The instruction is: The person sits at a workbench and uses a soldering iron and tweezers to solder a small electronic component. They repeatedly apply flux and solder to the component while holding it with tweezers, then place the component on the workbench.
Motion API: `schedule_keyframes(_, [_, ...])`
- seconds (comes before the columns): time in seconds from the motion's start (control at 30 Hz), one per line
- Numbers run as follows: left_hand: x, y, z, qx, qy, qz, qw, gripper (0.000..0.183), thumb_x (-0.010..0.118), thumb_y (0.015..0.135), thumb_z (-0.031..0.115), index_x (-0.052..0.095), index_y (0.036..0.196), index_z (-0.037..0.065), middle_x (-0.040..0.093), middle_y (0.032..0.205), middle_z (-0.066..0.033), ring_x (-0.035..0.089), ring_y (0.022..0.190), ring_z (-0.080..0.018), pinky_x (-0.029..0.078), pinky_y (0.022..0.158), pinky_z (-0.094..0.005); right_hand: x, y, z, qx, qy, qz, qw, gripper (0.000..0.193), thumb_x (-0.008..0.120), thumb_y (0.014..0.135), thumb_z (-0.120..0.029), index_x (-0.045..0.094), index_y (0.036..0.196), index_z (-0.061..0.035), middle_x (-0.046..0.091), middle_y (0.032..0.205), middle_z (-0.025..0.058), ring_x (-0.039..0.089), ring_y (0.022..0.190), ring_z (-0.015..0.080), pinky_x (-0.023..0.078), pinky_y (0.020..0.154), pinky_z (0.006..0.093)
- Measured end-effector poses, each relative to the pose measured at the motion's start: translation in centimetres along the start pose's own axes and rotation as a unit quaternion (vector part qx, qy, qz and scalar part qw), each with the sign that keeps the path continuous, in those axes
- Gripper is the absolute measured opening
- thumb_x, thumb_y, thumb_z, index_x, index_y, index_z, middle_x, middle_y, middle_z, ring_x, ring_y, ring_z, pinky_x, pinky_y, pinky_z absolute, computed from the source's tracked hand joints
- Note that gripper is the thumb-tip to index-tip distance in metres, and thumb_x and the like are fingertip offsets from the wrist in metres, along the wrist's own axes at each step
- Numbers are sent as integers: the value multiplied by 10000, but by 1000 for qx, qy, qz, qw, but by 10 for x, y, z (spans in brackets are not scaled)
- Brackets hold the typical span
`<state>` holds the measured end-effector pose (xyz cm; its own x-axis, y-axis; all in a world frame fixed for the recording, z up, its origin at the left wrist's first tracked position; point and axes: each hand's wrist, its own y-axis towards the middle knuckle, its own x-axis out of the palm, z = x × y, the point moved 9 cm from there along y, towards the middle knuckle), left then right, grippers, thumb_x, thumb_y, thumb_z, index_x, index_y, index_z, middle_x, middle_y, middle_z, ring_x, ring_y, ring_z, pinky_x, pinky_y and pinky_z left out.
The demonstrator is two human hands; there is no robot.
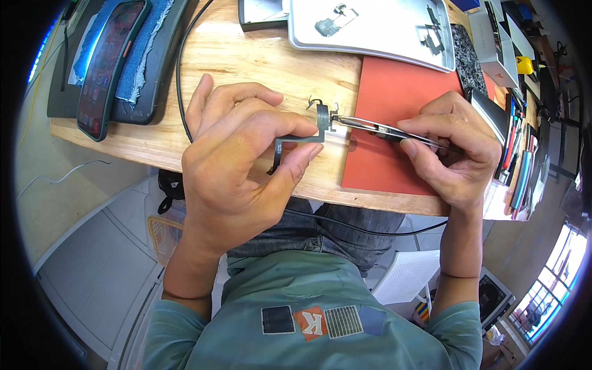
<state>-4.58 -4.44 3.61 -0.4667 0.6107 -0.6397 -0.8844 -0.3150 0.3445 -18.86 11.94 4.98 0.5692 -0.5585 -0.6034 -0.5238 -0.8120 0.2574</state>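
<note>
My left hand (237, 154) pinches a small dark angled phone part (301, 139) between thumb and forefinger, above the near edge of the wooden table. The part has a rounded upper end with thin bits sticking out, and a leg that bends down under my fingers. From the right, my right hand (453, 139) grips a pair of tweezers (376, 127) held nearly level. Their tips meet the upper end of the part, next to a tiny dark piece (333, 118). Whether the tips are closed on that piece I cannot make out.
An orange-red mat (394, 92) lies under the tweezers. Beyond it, a white tray (370, 40) holds small parts. A phone (111, 68) rests on a dark case at the left, beside a black cable (179, 74). Pens and boxes (495, 52) crowd the right edge.
</note>
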Motion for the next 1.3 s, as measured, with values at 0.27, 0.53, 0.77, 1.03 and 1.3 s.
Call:
schedule_keyframes(0.27, [0, 0, -1, -4, -9, -4, 1000, 243, 875, 692, -22, 774, 900, 49, 729, 904, -75, 665, 1080, -261, 242, 1225, -552, 0, 0, 0, -2, 2, 6, 1000, 236, 792, 705, 57, 810, 928, -16, 640, 759, 21, 471, 596, 55, 324, 516, 220])
schedule_keyframes(0.53, [0, 1, 0, 1, -3, -3, 1000, 241, 876, 689, -15, 773, 895, 58, 740, 884, -63, 683, 1055, -263, 259, 1211, -563, 0, 1, -1, -8, -6, -1, 1000, 232, 793, 710, 59, 808, 930, -13, 647, 767, 24, 473, 599, 58, 333, 521, 225])
schedule_keyframes(0.77, [1, 0, 0, -2, 0, -9, 1000, 235, 879, 704, 2, 768, 901, 69, 752, 910, -73, 698, 1086, -260, 236, 1222, -573, 1, 0, -1, -1, -12, -4, 1000, 223, 789, 715, 60, 808, 925, -14, 647, 769, 26, 475, 596, 55, 335, 520, 222])
schedule_keyframes(1.03, [1, 0, -1, -6, -4, -10, 1000, 227, 872, 709, 0, 769, 898, 68, 750, 909, -71, 695, 1092, -264, 233, 1224, -569, 1, 0, 0, 6, -5, 0, 1000, 226, 802, 717, 53, 812, 931, -20, 646, 770, 23, 474, 600, 53, 331, 517, 217])
schedule_keyframes(1.3, [1, 0, -1, -6, -4, -9, 1000, 225, 872, 714, 3, 768, 902, 68, 749, 909, -63, 693, 1095, -262, 226, 1225, -574, 1, 0, 0, 3, -5, -2, 1000, 235, 800, 714, 55, 812, 937, -17, 637, 767, 22, 480, 605, 55, 337, 525, 216])
